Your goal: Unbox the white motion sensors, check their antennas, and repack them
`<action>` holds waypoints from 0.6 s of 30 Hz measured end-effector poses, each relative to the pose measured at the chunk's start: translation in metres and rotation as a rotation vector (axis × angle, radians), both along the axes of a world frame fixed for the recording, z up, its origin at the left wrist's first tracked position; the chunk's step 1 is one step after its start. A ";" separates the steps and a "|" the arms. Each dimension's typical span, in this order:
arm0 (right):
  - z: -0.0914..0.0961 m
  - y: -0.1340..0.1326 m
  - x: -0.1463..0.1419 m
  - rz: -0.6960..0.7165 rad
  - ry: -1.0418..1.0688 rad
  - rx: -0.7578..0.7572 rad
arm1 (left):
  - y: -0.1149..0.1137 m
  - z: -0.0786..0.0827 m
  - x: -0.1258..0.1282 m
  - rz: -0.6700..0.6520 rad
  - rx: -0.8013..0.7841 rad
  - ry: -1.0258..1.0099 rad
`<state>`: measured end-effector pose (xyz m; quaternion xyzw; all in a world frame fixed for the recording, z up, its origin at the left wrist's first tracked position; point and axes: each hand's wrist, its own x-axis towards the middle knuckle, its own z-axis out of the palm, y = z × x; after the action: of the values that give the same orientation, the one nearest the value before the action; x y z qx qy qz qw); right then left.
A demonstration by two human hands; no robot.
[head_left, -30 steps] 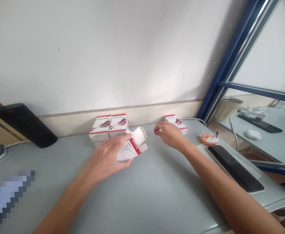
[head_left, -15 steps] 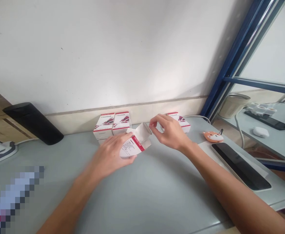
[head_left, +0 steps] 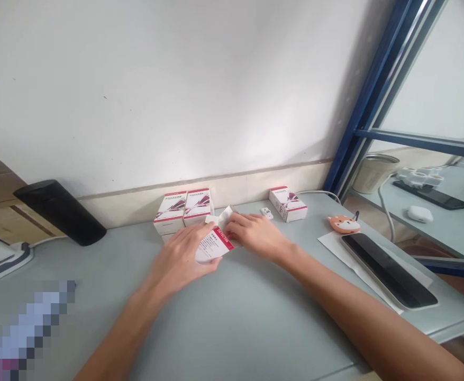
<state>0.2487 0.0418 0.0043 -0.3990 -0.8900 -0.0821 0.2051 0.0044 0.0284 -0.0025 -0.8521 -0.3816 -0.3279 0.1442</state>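
My left hand (head_left: 184, 254) is wrapped round a small white carton (head_left: 214, 245) with a red band lettered DETECTOR, tilted above the table. The carton's end flaps stand open towards the back right. At that open end is my right hand (head_left: 253, 233), its fingers curled together and dipping into the mouth. Its fingertips are hidden, so what they pinch, if anything, does not show. Behind my left hand, against the wall, stand similar cartons (head_left: 171, 211) in a stack. Another such carton (head_left: 288, 203) lies to the right, with a small white piece (head_left: 266, 212) beside it.
A black cylinder-like object (head_left: 61, 212) leans at the left. On the right are an orange animal-faced case (head_left: 343, 224) and a long black-topped device (head_left: 388, 270) on white paper. A blue-framed mirror or glass pane (head_left: 426, 159) borders the grey table (head_left: 232, 328).
My right hand has moved left and down from beside the flap to the carton's open end. The small white piece and right-hand carton have come into fuller sight. My left hand keeps its hold.
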 end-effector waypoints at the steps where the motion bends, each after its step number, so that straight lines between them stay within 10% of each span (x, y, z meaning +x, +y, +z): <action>1: 0.000 0.001 0.000 -0.001 -0.004 0.001 | 0.000 0.002 0.000 0.016 -0.049 -0.001; 8: 0.013 0.008 0.031 -0.046 0.191 -0.058 | -0.011 0.022 0.013 0.159 -0.479 -0.090; 14: 0.017 0.012 0.045 0.059 0.908 -0.580 | -0.022 0.032 0.023 0.141 -0.611 -0.178; 18: 0.017 0.022 0.049 -0.028 1.294 -0.614 | -0.024 0.034 0.023 0.163 -0.648 -0.193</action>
<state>0.2976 0.0642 0.0213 -0.4187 -0.5675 0.4225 0.5694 0.0274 0.0047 0.0318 -0.7855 -0.5445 -0.2560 -0.1450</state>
